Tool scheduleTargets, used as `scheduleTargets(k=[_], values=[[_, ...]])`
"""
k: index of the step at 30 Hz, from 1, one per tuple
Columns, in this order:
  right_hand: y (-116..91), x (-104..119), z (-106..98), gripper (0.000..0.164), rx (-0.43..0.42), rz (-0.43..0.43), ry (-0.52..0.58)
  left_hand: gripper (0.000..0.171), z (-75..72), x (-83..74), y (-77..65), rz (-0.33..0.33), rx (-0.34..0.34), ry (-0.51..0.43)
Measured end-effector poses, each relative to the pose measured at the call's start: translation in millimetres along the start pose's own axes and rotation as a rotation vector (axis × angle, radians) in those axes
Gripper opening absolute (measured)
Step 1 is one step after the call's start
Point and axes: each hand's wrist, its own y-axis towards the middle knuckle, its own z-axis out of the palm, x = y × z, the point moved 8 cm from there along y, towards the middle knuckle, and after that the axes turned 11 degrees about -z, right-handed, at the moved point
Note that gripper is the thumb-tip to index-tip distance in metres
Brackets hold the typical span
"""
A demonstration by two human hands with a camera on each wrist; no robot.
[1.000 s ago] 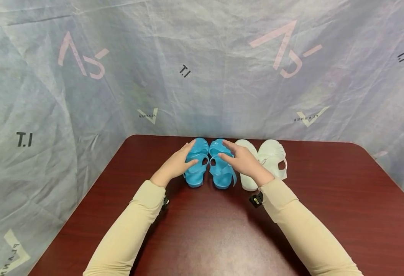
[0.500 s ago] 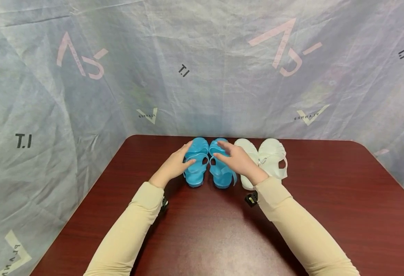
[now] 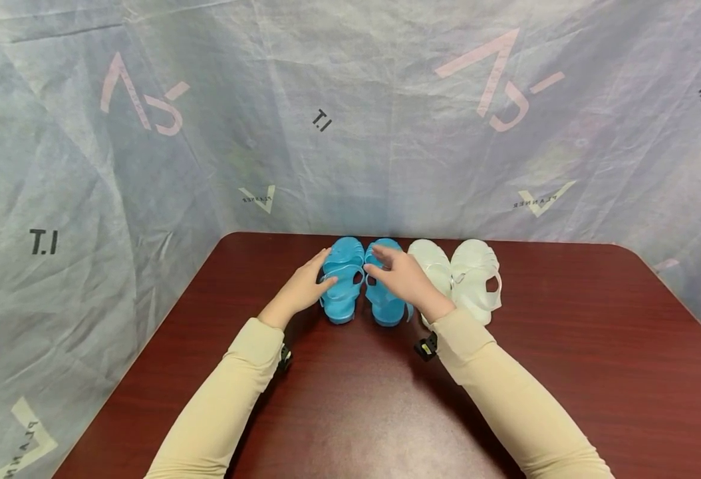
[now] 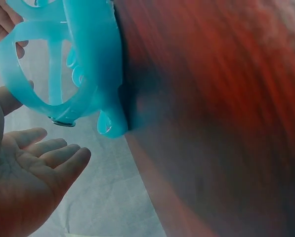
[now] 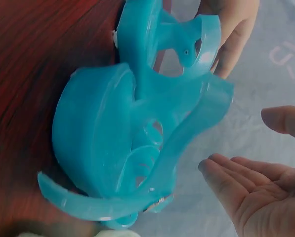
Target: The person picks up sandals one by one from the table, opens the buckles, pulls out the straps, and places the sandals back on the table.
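Note:
Two blue sandals stand side by side at the table's far edge. My left hand (image 3: 299, 286) is beside the left blue sandal (image 3: 342, 293), its fingers extended along the outer side and the thumb near the straps; contact is unclear. In the left wrist view that sandal (image 4: 95, 59) shows a looped strap with a small buckle. My right hand (image 3: 409, 279) hovers above the right blue sandal (image 3: 388, 311), fingers loosely extended and holding nothing. The right wrist view shows a gap between the right hand (image 5: 261, 192) and that sandal (image 5: 95, 133), whose strap end (image 5: 73, 200) sticks out loose.
A pair of white sandals stands right of the blue ones: the nearer one (image 3: 429, 263) is partly hidden by my right forearm, the other (image 3: 475, 279) lies farther right. The dark red table (image 3: 350, 399) ends at a printed grey cloth (image 3: 350, 166) behind.
My right hand has moved left, from beside the white sandal to over the right blue sandal. My left hand has barely shifted, and the sandals stand where they were.

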Motion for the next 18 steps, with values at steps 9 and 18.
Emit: scheduleTargets(k=[9,18], values=[[1,4,10,0.061,-0.031,-0.006,0.001,0.07,-1.4,6.5,-2.4,-0.069,-0.004,-0.065],[0,6,22,0.058,-0.09,0.044,0.047,0.065,0.2,13.9,-2.6,-0.137,0.0,-0.127]])
